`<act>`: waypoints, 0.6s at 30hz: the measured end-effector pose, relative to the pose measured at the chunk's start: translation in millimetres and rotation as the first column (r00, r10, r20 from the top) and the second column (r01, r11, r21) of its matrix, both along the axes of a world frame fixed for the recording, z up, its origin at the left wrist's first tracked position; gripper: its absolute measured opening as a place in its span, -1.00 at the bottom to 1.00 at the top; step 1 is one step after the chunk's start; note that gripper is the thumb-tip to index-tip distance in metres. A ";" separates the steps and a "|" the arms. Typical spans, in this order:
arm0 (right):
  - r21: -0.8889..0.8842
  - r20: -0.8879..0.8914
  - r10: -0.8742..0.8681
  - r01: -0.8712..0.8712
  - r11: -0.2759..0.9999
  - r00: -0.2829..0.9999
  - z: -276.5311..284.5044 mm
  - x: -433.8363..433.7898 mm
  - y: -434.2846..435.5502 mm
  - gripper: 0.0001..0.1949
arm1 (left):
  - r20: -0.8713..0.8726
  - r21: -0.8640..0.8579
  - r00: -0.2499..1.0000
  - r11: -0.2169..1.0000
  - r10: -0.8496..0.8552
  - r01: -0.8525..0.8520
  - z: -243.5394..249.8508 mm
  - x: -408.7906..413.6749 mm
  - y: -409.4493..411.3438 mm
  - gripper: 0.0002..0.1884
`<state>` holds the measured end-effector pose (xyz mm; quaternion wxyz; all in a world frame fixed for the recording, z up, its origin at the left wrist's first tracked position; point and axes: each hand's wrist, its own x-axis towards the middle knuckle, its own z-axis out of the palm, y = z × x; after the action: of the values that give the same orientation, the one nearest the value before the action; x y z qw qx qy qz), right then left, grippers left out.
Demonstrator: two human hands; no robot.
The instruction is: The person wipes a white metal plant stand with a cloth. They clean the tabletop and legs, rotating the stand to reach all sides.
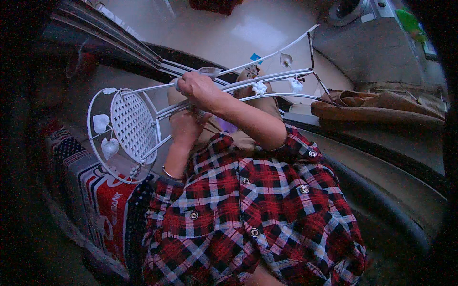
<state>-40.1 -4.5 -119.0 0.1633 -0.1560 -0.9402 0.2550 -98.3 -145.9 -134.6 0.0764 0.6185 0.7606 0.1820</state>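
A white metal plant stand [229, 87] lies tilted across in front of me, above my legs. Its round lattice tray [133, 125] points left, and its legs spread to the right. White leaf and flower ornaments [259, 88] are fixed along the frame, and some end bars look dark or rusty. My right hand [196, 87] is closed around an upper rod, with a grey cloth [210, 72] showing beside its fingers. Lower down, my left hand [188, 125] grips the stand's middle bars; its fingertips are partly hidden.
A red, white and dark printed bag [114, 211] bearing writing sits at my left. Brown sacking [375, 107] lies at the right, near the stand's legs. Dark-edged rails [143, 50] run across the pale floor [214, 34]. A small blue item [255, 58] lies beyond the stand.
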 end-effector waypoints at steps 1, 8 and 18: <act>0.063 0.034 -0.007 0.005 0.998 0.999 1.7 0.7 2.5 -0.91 | -0.038 -0.001 0.999 1.000 0.014 -0.015 8.1 3.1 1.1 -0.45; 0.097 0.322 -0.104 0.076 0.992 0.941 6.5 92.3 81.8 -0.89 | 0.032 -0.079 0.998 0.996 0.047 -0.044 6.6 5.5 3.5 -0.41; 0.254 0.352 -0.194 0.106 0.961 0.916 13.8 153.6 140.9 -0.91 | 0.045 0.004 0.996 0.997 0.079 -0.079 4.1 4.8 0.1 -0.44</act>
<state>113.5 136.4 -105.2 0.0175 -0.2537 -0.9623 0.0970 -93.5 -145.8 -130.5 0.0843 0.5838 0.7822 0.2007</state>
